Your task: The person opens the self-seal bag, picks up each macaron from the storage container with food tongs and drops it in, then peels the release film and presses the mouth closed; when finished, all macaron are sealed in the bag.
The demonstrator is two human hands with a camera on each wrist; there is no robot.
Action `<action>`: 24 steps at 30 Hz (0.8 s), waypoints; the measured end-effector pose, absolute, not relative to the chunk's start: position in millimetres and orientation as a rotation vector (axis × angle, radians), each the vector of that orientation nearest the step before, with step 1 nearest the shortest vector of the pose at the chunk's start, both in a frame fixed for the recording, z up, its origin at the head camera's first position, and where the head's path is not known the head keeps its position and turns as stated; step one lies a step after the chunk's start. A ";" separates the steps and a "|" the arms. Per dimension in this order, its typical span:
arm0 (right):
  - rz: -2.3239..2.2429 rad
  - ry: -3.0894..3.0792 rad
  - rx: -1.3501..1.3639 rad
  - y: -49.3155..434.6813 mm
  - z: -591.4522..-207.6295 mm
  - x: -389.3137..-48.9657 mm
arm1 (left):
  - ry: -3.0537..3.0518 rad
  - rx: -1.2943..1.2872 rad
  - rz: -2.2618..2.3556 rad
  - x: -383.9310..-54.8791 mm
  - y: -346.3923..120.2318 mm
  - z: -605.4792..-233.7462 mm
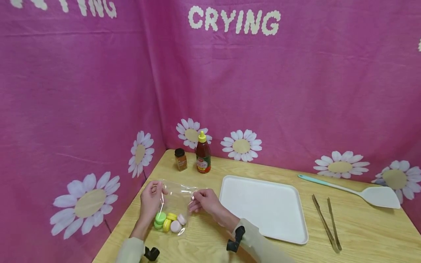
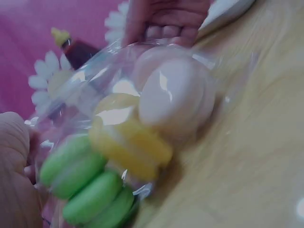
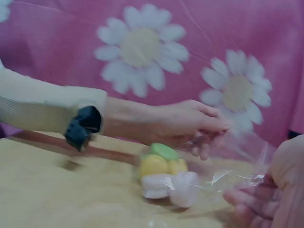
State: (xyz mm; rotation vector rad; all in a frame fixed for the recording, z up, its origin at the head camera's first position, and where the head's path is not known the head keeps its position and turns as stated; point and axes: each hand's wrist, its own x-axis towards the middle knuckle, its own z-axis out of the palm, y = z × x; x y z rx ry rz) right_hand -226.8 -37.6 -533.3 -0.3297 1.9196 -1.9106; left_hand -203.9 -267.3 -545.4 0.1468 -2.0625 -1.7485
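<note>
A clear plastic bag (image 1: 179, 199) hangs between both hands, with several macarons (image 1: 167, 220) in green, yellow and pale pink gathered at its bottom. My left hand (image 1: 151, 200) pinches the upper left edge of the bag between thumb and fingers. Its upper right edge is pinched by my right hand (image 1: 206, 204). In the left wrist view, the green macarons (image 2: 90, 185) lie nearest, the yellow ones (image 2: 130, 140) in the middle and the pink ones (image 2: 175, 95) farthest. The right wrist view shows the bag's film (image 3: 237, 161) stretched between the two hands.
A white tray (image 1: 263, 208) lies just right of the right hand. Metal tongs (image 1: 325, 223) and a white spatula with a turquoise handle (image 1: 378, 197) are farther right. A spice jar (image 1: 181, 159) and a red sauce bottle (image 1: 203, 153) stand behind the bag, near pink curtains.
</note>
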 end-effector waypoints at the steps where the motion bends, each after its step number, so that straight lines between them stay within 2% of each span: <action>1: -1.880 1.979 -0.294 -37.8 -535.8 -234.0 | -2.073 0.168 -1.788 -212.2 -269.4 -547.7; 8: -1.716 2.277 -0.210 -32.7 -544.7 -265.4 | -2.099 0.305 -2.083 -255.3 -277.4 -555.1; 16: -1.654 2.327 -0.231 -20.9 -536.6 -279.2 | -2.373 0.406 -1.979 -276.3 -277.2 -540.5; 21: -1.613 2.528 -0.367 28.5 -515.9 -284.1 | -2.361 0.434 -1.810 -275.6 -271.9 -524.7; 24: -1.556 2.672 -0.458 71.8 -504.2 -275.8 | -2.264 0.356 -1.706 -265.3 -264.3 -509.5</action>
